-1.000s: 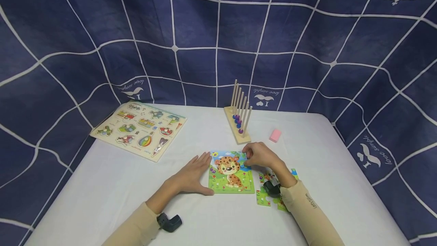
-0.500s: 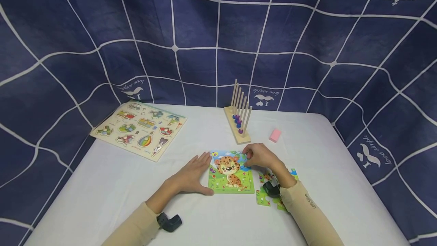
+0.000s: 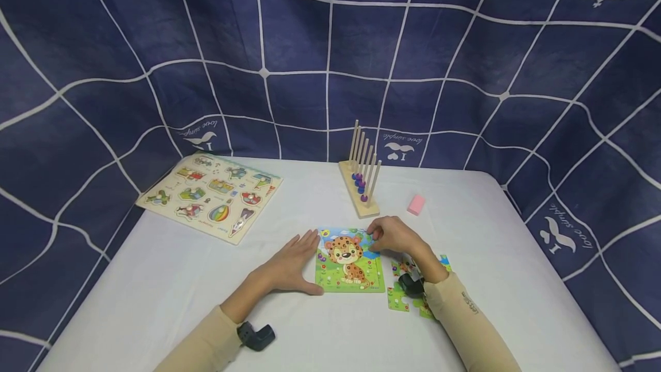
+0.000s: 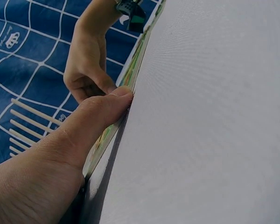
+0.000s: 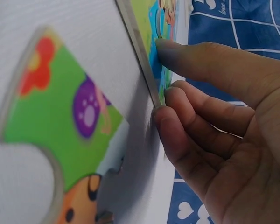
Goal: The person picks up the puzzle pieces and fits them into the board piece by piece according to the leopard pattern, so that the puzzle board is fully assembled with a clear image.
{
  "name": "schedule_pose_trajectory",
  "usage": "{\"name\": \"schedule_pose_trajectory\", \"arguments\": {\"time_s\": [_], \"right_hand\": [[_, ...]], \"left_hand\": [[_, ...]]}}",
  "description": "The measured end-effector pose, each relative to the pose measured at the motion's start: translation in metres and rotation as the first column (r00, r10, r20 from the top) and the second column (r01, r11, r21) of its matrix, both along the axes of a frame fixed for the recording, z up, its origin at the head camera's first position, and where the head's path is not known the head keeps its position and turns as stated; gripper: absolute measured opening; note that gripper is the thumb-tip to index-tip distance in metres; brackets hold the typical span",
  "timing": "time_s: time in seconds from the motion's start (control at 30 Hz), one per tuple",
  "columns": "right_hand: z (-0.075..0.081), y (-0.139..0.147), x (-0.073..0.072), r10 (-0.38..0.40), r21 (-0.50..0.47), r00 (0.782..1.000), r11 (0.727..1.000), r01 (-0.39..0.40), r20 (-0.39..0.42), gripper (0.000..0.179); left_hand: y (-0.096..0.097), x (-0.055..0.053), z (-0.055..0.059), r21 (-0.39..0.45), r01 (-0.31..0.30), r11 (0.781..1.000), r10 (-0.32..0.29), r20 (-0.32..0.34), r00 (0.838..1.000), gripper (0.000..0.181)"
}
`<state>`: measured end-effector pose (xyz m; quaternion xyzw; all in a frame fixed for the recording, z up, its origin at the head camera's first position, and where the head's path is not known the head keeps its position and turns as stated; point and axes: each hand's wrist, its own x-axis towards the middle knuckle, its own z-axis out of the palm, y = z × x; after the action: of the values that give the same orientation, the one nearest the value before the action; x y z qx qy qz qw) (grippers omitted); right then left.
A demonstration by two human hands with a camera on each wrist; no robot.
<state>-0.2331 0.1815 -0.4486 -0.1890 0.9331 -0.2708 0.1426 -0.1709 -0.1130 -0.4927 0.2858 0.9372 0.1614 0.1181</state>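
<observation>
A square jigsaw puzzle (image 3: pixel 348 268) with a cartoon leopard on green and blue lies mid-table in the head view. My left hand (image 3: pixel 286 268) is spread along its left side, fingers straight; the thumb (image 4: pixel 109 105) touches the near edge in the left wrist view. At the upper right corner, my right hand (image 3: pixel 395 235) has curled fingers and pinches a blue-green jigsaw piece (image 5: pixel 155 58) lying in the board; its outline is partly hidden. Loose jigsaw pieces (image 3: pixel 398 299) lie under the right wrist. One loose piece (image 5: pixel 51 102) shows large in the right wrist view.
Behind the puzzle stands a wooden peg rack (image 3: pixel 373 210) with purple and blue beads. A pink block (image 3: pixel 416 204) lies right of it. A vehicle peg board (image 3: pixel 212 188) occupies the far left. Blue checked cloth (image 3: pixel 294 102) hangs behind the white table (image 3: pixel 310 332).
The blue-green piece under my right fingertips looks slightly raised at first and lies flatter in the board now. Both hands stay almost in place.
</observation>
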Motion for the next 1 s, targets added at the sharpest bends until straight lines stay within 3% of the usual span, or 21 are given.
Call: {"name": "schedule_pose_trajectory", "arguments": {"time_s": [1.0], "right_hand": [[-0.0003,0.0001,0.0013,-0.022,-0.036,1.0,0.999,0.022,0.002,0.033]], "left_hand": [[-0.0002,-0.0002,0.0,0.002,0.0,1.0,0.0,0.002,1.0,0.128]]}}
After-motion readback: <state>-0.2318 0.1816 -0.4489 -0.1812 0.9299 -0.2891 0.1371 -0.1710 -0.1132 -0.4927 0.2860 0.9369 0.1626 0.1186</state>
